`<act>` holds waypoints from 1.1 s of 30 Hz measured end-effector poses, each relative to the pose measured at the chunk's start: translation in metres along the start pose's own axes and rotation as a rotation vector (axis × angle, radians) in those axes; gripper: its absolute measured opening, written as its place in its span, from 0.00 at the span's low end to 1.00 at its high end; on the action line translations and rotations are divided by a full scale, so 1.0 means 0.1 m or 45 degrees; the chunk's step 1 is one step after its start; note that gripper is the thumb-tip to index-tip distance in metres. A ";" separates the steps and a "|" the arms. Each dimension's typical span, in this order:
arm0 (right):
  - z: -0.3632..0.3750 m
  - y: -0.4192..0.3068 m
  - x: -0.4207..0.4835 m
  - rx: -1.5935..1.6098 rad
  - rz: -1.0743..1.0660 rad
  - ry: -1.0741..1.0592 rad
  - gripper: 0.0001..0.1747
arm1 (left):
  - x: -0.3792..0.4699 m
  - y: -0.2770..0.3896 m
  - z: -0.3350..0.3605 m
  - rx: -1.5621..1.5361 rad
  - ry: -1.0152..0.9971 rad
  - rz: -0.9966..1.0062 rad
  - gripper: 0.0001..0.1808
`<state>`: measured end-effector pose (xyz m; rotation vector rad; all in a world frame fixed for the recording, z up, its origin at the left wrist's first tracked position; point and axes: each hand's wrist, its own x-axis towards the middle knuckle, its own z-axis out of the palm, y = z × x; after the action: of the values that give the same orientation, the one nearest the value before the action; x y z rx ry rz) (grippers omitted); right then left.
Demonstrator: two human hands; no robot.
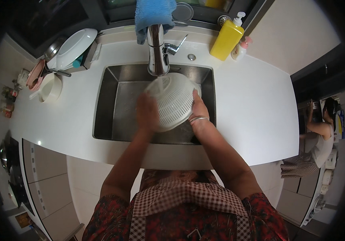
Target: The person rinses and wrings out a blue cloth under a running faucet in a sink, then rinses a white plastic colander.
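Over the stainless steel sink a white plastic colander is tilted on its side, its slotted outer wall towards me. My right hand, with a bangle at the wrist, grips its right rim, the thumb on the outside. Blurred by motion, my left hand lies against the colander's left side; whether its fingers grip or only touch is not clear. Water runs from the chrome faucet directly above onto the colander.
A blue towel hangs over the faucet. Yellow pump bottle and smaller pink-topped bottle stand back right. At left are a white oval dish, a white handled pot and pink baskets. Another person stands far right.
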<state>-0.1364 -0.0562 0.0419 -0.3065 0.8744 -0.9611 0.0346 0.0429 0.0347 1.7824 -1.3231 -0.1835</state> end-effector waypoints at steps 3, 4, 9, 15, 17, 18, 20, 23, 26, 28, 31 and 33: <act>0.31 0.07 -0.26 -0.087 -0.026 0.183 0.27 | 0.03 0.77 -0.19 0.314 -0.011 0.354 0.23; 0.35 0.12 -0.28 -0.198 -0.093 0.069 0.23 | 0.06 0.84 -0.20 0.388 -0.060 0.448 0.22; 0.42 0.17 -0.38 -0.385 -0.214 -0.348 0.12 | 0.66 0.51 0.00 0.000 -0.324 0.064 0.20; 0.39 -0.15 -0.53 -0.567 -0.143 -0.364 0.14 | 1.01 -0.63 -0.11 -0.289 -0.607 -0.192 0.21; 0.35 -0.25 -0.48 -0.238 -0.111 -0.229 0.17 | 0.77 -0.77 -0.08 -0.462 -0.591 -0.298 0.22; 0.36 -0.28 -0.46 -0.190 -0.090 -0.199 0.22 | 0.60 -0.85 -0.05 -0.755 -0.460 -0.800 0.22; 0.36 -0.29 -0.39 -0.090 0.013 -0.189 0.23 | 0.46 -0.89 -0.10 -1.031 -0.315 -1.307 0.21; 0.15 -0.18 -0.11 0.079 0.132 -0.153 0.26 | 0.42 -0.85 -0.27 -0.385 -0.586 -1.200 0.22; 0.04 0.03 0.11 0.306 0.280 -0.340 0.26 | 0.30 -0.92 -0.46 -1.141 -0.339 -1.235 0.21; -0.03 0.03 0.17 0.176 0.248 -0.293 0.27 | 0.30 -0.50 -0.52 -1.707 -0.194 -1.349 0.20; 0.05 0.10 0.21 -0.561 0.100 0.046 0.31 | 0.33 -0.37 -0.70 -1.799 -0.011 -1.296 0.21; 0.16 0.17 0.19 -1.157 -0.036 0.358 0.34 | 0.33 -0.43 -0.66 -1.718 0.094 -1.233 0.22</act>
<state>-0.1086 -0.0638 0.0327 -0.9725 1.5452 -0.5828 0.1166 0.0535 0.0560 0.9996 0.0194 -1.1871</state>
